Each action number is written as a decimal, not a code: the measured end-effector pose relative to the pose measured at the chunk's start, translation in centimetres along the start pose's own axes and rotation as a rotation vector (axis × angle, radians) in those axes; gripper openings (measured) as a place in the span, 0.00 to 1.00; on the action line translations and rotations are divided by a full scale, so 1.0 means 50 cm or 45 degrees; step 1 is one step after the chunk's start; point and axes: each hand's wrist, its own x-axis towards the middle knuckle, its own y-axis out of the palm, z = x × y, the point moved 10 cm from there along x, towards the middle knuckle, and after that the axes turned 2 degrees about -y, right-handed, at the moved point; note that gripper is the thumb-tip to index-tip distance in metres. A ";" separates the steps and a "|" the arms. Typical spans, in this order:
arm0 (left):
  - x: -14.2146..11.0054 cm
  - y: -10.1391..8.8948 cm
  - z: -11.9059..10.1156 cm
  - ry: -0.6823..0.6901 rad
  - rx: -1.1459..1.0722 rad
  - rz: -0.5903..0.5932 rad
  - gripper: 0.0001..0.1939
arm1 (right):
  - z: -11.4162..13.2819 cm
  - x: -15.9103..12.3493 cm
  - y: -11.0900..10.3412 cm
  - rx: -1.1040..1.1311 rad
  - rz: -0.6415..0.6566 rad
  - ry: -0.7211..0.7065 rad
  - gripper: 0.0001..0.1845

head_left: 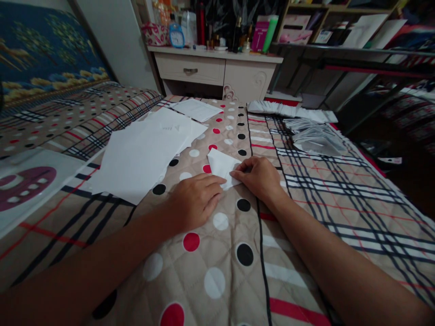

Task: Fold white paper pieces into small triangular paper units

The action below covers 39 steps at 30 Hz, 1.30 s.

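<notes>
A small piece of folded white paper [220,162] lies on the bedspread in front of me, one pointed corner facing away. My left hand [199,199] rests at its near left edge, fingers stretched out and fingertips touching the paper. With thumb and forefinger, my right hand [260,176] pinches the paper's right edge. Part of the paper is hidden under my fingers. Left of it, loose white sheets [142,154] lie in an overlapping pile, and a smaller stack of white paper [197,110] sits just beyond them.
At the far right of the patterned bedspread [217,280] lie a row of folded white papers [288,111] and a fanned stack of folded papers [316,138]. A clear plastic bag [34,181] with a purple print is at the left. Beyond the bed stands a white cabinet [190,70].
</notes>
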 end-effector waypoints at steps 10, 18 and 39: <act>0.060 0.008 0.032 -0.147 0.138 0.008 0.09 | 0.003 0.001 -0.001 -0.037 -0.024 -0.018 0.09; 0.058 0.022 0.045 -0.092 -0.002 0.004 0.07 | 0.009 -0.003 -0.003 -0.047 -0.013 -0.046 0.08; 0.048 0.031 0.054 0.028 -0.140 0.052 0.13 | -0.053 0.009 -0.032 -0.175 0.205 -0.121 0.06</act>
